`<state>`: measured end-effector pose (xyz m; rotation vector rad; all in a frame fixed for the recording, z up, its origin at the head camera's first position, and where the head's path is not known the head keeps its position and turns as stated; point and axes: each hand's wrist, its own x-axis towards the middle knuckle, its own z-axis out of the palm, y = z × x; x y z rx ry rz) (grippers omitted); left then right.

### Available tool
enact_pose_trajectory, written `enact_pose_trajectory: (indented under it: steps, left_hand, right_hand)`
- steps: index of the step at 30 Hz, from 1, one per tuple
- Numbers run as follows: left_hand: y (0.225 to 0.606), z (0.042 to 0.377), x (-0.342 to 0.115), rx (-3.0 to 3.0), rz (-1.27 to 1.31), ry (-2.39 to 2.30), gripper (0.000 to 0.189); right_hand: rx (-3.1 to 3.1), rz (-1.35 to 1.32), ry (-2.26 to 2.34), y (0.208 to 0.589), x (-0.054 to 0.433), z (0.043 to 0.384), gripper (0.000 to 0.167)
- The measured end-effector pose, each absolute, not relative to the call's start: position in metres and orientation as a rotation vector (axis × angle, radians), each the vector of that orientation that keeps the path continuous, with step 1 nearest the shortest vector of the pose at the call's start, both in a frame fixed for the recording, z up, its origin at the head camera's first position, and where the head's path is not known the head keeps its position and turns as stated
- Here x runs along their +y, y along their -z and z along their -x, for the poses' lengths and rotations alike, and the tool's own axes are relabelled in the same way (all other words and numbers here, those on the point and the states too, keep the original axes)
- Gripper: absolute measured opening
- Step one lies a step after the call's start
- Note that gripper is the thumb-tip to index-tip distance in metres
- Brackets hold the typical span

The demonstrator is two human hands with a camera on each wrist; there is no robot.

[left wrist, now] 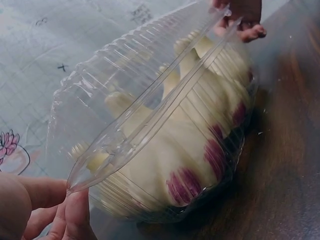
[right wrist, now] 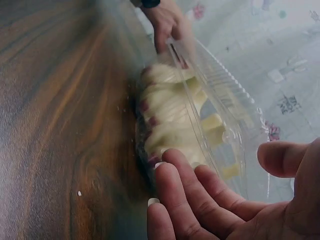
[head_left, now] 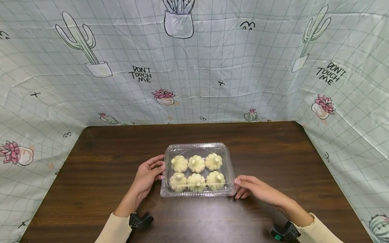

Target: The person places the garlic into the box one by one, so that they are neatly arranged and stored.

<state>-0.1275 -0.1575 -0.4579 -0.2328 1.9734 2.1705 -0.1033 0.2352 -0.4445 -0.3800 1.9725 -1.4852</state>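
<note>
A clear plastic clamshell box (head_left: 197, 193) sits on the table with its lid down. Through it show several cream garlic bulbs (head_left: 196, 164) in two rows, stems up; purple patches mark their lower sides in the left wrist view. At the box's left side is my left hand (head_left: 149, 175). Its thumb and fingers (left wrist: 47, 194) pinch the corner of the box's rim. My right hand (head_left: 253, 189) is by the front right corner. In the right wrist view its fingers (right wrist: 187, 200) are nearly straight beside the box, the thumb (right wrist: 282, 159) spread away from them.
The dark wooden table (head_left: 115, 145) carries the box near its middle. A pale cloth (head_left: 197, 74) printed with cacti hangs behind the table and along both sides. A small white speck (right wrist: 79, 193) lies on the wood.
</note>
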Motion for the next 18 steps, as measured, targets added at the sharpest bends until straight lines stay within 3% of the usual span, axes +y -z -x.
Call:
enact_pose_trajectory:
  steps: [18]
  left_hand:
    - [0.4564, 0.1329, -0.1559, 1.977, 0.252, -2.170, 0.048]
  right_hand:
    - [1.810, 0.356, 1.578, 0.4534, 0.2254, 0.0975, 0.039]
